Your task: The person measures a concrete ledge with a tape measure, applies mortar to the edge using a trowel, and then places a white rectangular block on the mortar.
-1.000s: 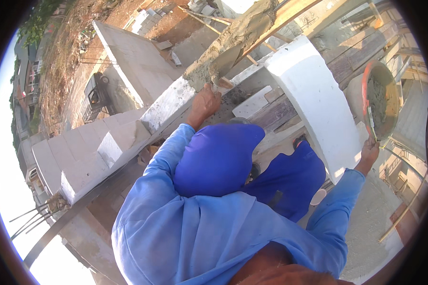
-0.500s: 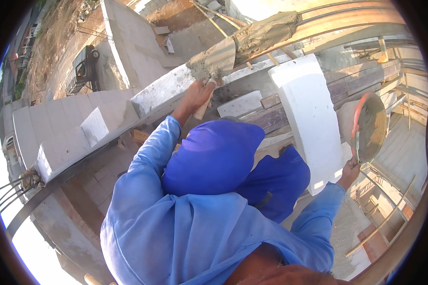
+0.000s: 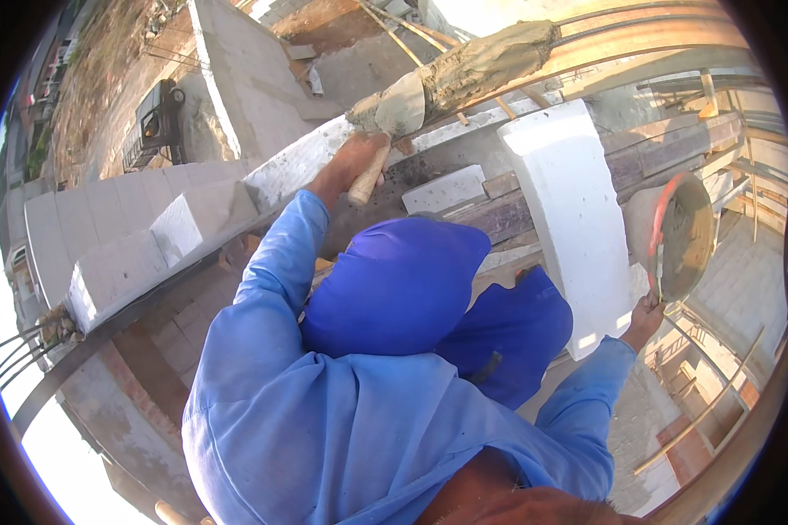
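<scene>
The trowel [image 3: 370, 171] is in the left hand [image 3: 348, 158], its blade just beyond the fingers, against the mortar [image 3: 490, 66] on the wall [image 3: 299, 159]. Its long axis runs aslant: the blade points forward and a little right, the handle's butt back toward the body. The left hand is closed around the handle, its arm stretched forward. Out to the right, the right hand [image 3: 644, 318] is closed at the near edge of a tilted bucket [image 3: 657, 219], that elbow bent. A white block [image 3: 566, 210] lies between the hands.
</scene>
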A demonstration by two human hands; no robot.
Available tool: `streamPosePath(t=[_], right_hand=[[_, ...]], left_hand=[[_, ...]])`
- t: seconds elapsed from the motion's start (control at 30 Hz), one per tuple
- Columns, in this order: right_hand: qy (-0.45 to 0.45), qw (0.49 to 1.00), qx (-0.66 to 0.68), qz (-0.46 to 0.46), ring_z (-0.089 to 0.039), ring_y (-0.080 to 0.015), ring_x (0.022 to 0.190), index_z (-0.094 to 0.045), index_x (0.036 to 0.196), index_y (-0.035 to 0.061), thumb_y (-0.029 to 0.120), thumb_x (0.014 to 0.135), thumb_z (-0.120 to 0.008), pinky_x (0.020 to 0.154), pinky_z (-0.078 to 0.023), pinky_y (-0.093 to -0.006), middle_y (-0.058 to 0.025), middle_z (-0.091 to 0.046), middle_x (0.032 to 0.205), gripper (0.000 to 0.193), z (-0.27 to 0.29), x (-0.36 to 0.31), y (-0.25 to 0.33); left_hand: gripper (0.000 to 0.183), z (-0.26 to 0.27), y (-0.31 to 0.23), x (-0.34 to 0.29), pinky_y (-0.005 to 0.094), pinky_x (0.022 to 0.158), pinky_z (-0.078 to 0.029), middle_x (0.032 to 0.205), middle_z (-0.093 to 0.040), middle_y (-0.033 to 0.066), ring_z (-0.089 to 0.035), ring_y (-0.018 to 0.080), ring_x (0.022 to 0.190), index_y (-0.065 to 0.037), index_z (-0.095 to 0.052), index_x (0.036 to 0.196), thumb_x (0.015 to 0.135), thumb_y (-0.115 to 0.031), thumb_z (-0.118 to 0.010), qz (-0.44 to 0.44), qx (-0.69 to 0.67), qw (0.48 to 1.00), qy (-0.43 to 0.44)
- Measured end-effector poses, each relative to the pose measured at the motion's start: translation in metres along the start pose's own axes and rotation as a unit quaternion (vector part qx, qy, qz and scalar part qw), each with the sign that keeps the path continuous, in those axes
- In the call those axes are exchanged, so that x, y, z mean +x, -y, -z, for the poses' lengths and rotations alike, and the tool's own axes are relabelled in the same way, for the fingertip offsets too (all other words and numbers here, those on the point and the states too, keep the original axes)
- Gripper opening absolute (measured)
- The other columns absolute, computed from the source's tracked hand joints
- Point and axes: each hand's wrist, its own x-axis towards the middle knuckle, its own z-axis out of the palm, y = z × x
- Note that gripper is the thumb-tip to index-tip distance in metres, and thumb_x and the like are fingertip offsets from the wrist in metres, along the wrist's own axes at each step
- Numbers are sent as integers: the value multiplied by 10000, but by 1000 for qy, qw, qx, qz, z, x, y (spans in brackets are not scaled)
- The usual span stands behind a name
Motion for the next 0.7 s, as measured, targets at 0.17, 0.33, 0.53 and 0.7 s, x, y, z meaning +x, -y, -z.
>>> streamPosePath(t=[0.17,0.33,0.53,0.7], right_hand=[[217,971,95,15,-500,-192,768,-456,1081,-48,247,1020,-248,617,-393,-309,-136,-574,950,365,121,101,6],[79,996,41,17,-516,-200,814,-437,1112,-44,248,1023,-226,630,-387,-306,-139,-572,965,371,79,78,-5],[52,998,27,24,-546,-256,998,-416,1173,-57,250,1023,-231,656,-390,-318,-197,-562,1095,389,78,75,-3],[50,996,40,54,-506,-325,1154,-378,1252,-62,239,1020,-246,709,-401,-341,-225,-518,1202,403,116,94,11]], left_hand=[[332,-4,21,-13,341,396,-469,639,-561,117,-560,213,443,65,-531,903,883,-263,-486,-7,54,998,31],[320,-21,-4,-25,322,404,-453,620,-547,94,-546,194,423,29,-544,866,888,-285,-488,-76,33,997,9],[308,-8,24,-9,315,408,-448,620,-542,92,-543,190,425,22,-548,875,894,-280,-490,-40,129,991,13],[390,14,50,-36,422,643,-491,712,-611,202,-629,328,684,57,-553,990,829,-298,-563,-223,365,904,-17]])
